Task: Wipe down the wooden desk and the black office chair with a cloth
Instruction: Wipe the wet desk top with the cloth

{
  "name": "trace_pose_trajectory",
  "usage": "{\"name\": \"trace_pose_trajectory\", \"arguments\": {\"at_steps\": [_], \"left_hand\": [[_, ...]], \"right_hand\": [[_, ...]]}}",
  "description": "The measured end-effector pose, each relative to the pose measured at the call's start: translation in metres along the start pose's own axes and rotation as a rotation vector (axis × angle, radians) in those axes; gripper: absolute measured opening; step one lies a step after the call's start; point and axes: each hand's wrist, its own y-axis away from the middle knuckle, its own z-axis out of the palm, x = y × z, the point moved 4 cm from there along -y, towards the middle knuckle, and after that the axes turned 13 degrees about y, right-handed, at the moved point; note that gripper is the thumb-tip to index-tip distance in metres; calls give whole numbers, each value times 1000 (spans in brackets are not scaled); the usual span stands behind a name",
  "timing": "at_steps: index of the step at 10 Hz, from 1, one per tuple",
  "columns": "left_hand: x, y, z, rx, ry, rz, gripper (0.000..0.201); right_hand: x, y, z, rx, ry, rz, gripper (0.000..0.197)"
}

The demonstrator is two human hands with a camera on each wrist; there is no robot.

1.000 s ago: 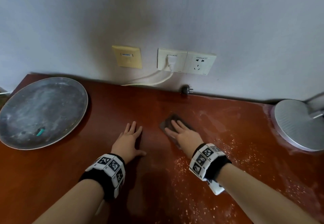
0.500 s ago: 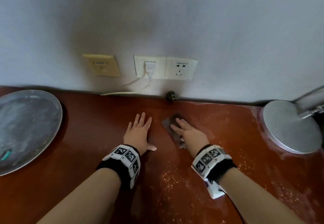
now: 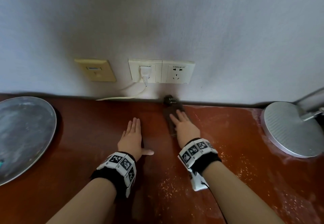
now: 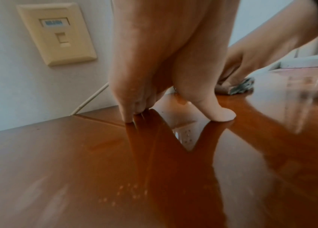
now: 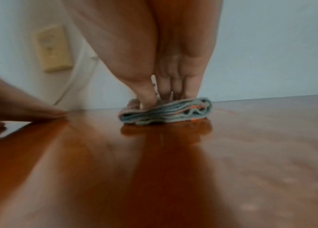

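A folded grey-blue cloth (image 3: pixel 171 118) (image 5: pixel 166 112) (image 4: pixel 238 87) lies on the reddish wooden desk (image 3: pixel 87 127) close to the wall. My right hand (image 3: pixel 184 125) (image 5: pixel 172 86) presses flat on the cloth with straight fingers. To its left my left hand (image 3: pixel 132 136) (image 4: pixel 154 92) rests flat on the bare desk, fingers straight and thumb spread out. Pale dust and specks cover the desk right of the cloth. The black office chair is not in view.
A loose black plug (image 3: pixel 169 100) lies at the wall just beyond the cloth. A round grey metal tray (image 3: pixel 22 136) sits at the left, a round silver lamp base (image 3: pixel 289 129) at the right. Wall sockets (image 3: pixel 161 71) with a white cable hang above the desk.
My right hand has pushed the cloth away from me, up to the wall near the black plug. My left hand stays flat on the desk, its fingers now closer together.
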Motion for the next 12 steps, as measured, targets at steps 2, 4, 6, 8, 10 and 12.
{"name": "trace_pose_trajectory", "arguments": {"at_steps": [2, 4, 6, 8, 10, 12], "left_hand": [[-1, 3, 2, -4, -80, -2, 117], [0, 2, 1, -11, -96, -9, 116], [-2, 3, 4, -6, -89, 5, 114], [-3, 2, 4, -13, -92, 5, 114], [-3, 3, 5, -15, -75, -2, 115], [-3, 4, 3, -16, -84, 4, 114]], "right_hand": [[32, 2, -7, -40, -28, 312, 72], [14, -12, -6, 18, 27, -10, 67], [71, -23, -14, -1, 88, 151, 62], [102, -22, -9, 4, 118, -45, 68], [77, 5, 1, -5, 174, -149, 73], [136, -10, -11, 65, 5, 127, 59]]}}
